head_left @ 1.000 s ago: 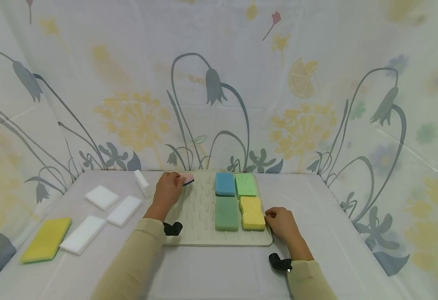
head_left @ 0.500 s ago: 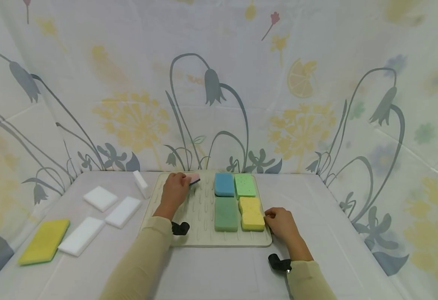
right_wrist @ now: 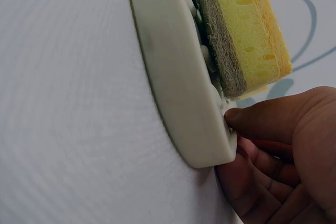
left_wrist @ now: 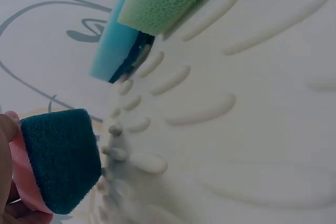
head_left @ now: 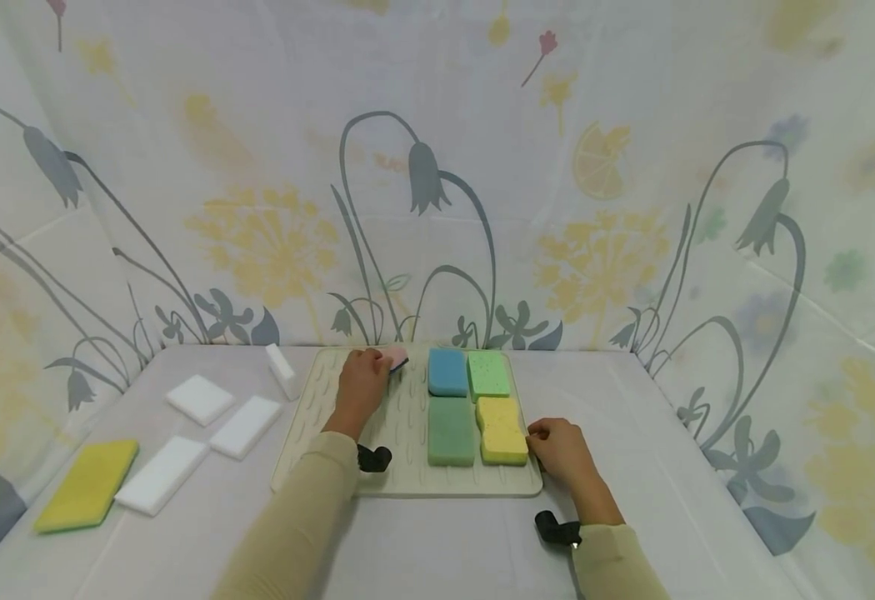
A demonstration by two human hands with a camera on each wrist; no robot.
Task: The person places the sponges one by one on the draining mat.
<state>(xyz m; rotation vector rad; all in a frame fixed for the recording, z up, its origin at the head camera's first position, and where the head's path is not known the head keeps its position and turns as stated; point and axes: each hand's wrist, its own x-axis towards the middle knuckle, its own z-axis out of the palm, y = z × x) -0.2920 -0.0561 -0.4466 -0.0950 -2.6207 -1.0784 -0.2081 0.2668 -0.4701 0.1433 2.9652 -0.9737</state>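
Note:
My left hand (head_left: 362, 386) holds a pink sponge (head_left: 396, 358) by its left end, over the back of a cream ribbed drying mat (head_left: 400, 454). In the left wrist view the sponge's dark teal scouring pad (left_wrist: 62, 161) is tilted, its lower right edge close to the ribs. My right hand (head_left: 563, 450) pinches the mat's right edge. In the right wrist view the thumb (right_wrist: 262, 116) lies on the rim, with the fingers curled beside and under it. A yellow scalloped sponge (head_left: 502, 431) lies close by, its grey pad facing down.
On the mat's right half also lie a blue sponge (head_left: 447, 372), a light green sponge (head_left: 488, 374) and a darker green sponge (head_left: 451, 432). Left of the mat are several white sponges (head_left: 246, 426) and a flat yellow sponge (head_left: 87, 485). A printed curtain (head_left: 295, 167) rises behind the table.
My left hand has slid rightward over the mat with the pink sponge, closer to the blue sponge. The right hand stays at the mat's edge.

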